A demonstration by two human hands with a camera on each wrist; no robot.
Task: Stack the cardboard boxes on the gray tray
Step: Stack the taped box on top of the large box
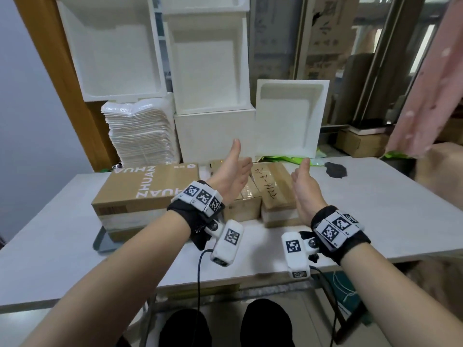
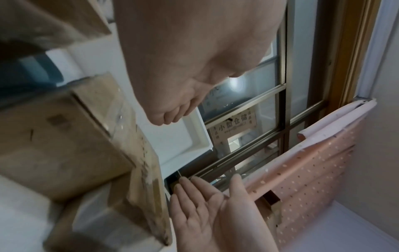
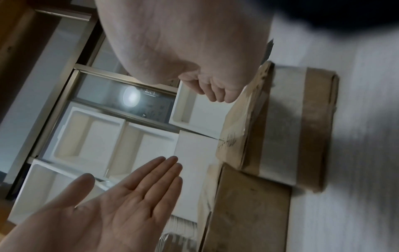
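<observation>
Above the white table (image 1: 375,209), left hand (image 1: 231,175) and right hand (image 1: 307,187) flat, palms facing, grasping nothing. Between them, two small cardboard boxes (image 1: 274,189). At nine o'clock, large cardboard box (image 1: 147,189) sitting on gray tray (image 1: 100,242).

Both forearms reach forward side by side. The left hand (image 1: 231,171) and right hand (image 1: 307,189) face each other, palms inward, fingers straight, thumbs up. Neither seems to touch anything, though the far fingertips are hidden.
</observation>
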